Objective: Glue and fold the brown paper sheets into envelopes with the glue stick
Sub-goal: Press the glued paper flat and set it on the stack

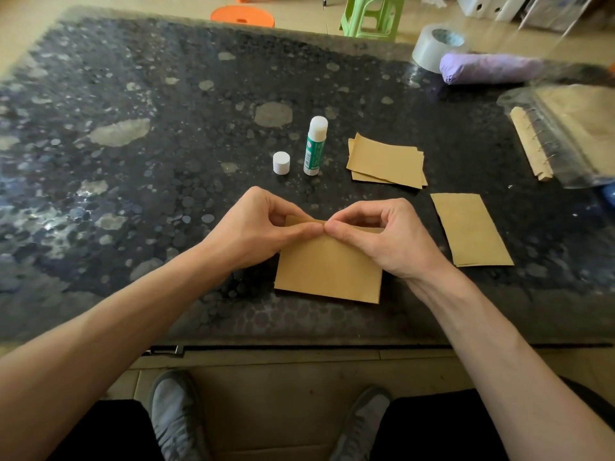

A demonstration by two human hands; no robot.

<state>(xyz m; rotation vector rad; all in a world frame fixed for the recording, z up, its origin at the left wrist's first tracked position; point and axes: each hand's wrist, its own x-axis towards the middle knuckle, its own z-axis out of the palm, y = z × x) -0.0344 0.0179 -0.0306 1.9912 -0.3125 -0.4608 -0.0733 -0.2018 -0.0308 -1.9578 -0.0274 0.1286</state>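
while the left hand (263,227) pinches the brown paper sheet (327,271), the right hand (376,234) pinches its top fold too.

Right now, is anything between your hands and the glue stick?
Nothing visible. The left hand and right hand pinch the brown sheet, and only table lies between them and the glue stick. Its cap stands beside it.
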